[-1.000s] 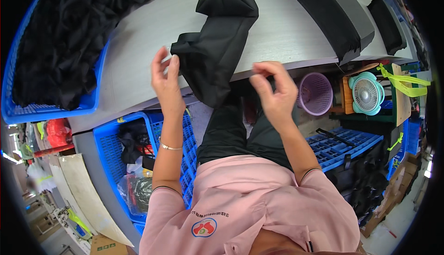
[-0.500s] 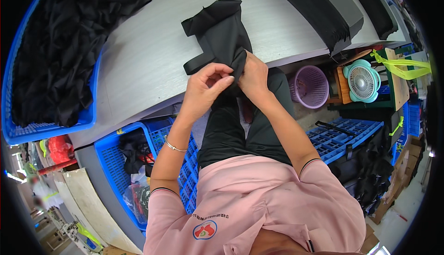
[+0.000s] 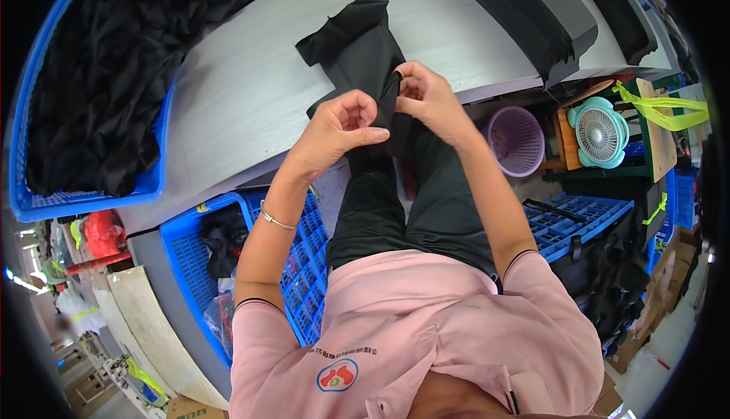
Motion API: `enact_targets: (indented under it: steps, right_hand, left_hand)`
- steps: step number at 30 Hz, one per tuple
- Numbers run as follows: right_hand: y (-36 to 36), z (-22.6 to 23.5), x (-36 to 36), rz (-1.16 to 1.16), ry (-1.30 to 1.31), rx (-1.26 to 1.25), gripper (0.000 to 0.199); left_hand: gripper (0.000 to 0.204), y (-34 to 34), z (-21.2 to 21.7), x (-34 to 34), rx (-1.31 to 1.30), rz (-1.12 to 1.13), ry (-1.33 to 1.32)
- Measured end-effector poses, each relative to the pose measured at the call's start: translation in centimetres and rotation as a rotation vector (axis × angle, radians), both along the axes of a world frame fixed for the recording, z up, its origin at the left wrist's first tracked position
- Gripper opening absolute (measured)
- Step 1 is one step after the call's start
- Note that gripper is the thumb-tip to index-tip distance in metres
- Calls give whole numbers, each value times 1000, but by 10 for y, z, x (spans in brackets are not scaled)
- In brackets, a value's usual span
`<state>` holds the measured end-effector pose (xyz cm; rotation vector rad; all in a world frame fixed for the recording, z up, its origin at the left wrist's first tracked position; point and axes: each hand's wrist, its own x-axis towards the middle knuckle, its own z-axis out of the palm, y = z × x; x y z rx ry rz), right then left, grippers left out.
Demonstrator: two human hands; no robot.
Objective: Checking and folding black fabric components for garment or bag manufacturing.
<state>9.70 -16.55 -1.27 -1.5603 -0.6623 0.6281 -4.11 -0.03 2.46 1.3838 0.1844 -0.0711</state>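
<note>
A black fabric piece (image 3: 357,46) lies folded on the grey table (image 3: 236,92), its near end hanging over the table's edge toward my lap. My left hand (image 3: 340,125) pinches that near end between thumb and fingers. My right hand (image 3: 426,98) grips the same edge just to the right, so both hands meet at the fabric's lower corner. A thin bracelet sits on my left wrist.
A blue crate (image 3: 84,198) heaped with black fabric stands on the table at left. Stacks of black pieces (image 3: 525,16) lie at the far right. Below the table are blue baskets (image 3: 190,244), a purple basket (image 3: 521,141) and a teal fan (image 3: 601,134).
My hands, apart on either side of the fabric a second ago, have come together at its near edge. The fabric now lies narrower and more folded.
</note>
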Motion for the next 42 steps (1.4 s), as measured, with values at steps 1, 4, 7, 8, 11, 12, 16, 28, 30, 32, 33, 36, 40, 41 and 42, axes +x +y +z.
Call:
enact_targets:
  steps: [1, 4, 7, 8, 11, 12, 16, 28, 30, 32, 33, 36, 40, 41, 42]
  right_hand:
    - [-4, 4, 4, 79, 208, 116, 31]
    - [-7, 4, 4, 98, 172, 67, 25]
    - [1, 7, -7, 66, -322, -123, 23]
    - [8, -1, -17, -2, -418, -93, 24]
    - [5, 16, -15, 45, 100, -52, 15]
    - [2, 35, -14, -71, 169, 0, 12]
    - [-7, 13, 15, -312, -57, 177, 10]
    - [-1, 18, -7, -533, -491, 84, 19]
    - [-20, 11, 26, -585, -258, 159, 16]
    - [-18, 0, 20, -547, -459, 65, 15]
    - [-17, -5, 19, -501, -642, -32, 15]
    - [-27, -11, 25, -378, -584, -55, 17]
    - [-43, 32, 33, -433, -569, 26, 24]
    - [-52, 44, 45, -540, -849, -95, 30]
    - [-65, 58, 62, -661, -1104, -134, 31]
  left_hand:
    - [24, 2, 0, 0, 2, 0, 1]
    - [22, 5, 1, 0, 36, 142, 31]
    - [20, 1, -8, 4, 102, 161, -20]
    - [19, -5, -14, 6, 221, 95, -77]
    - [15, -9, -13, 4, 417, 266, -202]
    - [13, 1, -15, 4, 586, 464, -253]
    - [11, 16, -21, 11, 533, 787, -292]
    - [28, -18, -16, 10, 876, 919, -574]
    - [34, -8, -5, 1, 969, 871, -487]
    - [38, -9, -1, 7, 1073, 802, -492]
    - [43, -16, 5, 19, 1197, 826, -535]
    - [53, -15, -4, 44, 1187, 645, -558]
    - [34, -3, -33, 67, 827, 504, -335]
    - [25, 6, -40, 73, 804, 538, -266]
    - [20, 11, -43, 78, 864, 571, -265]
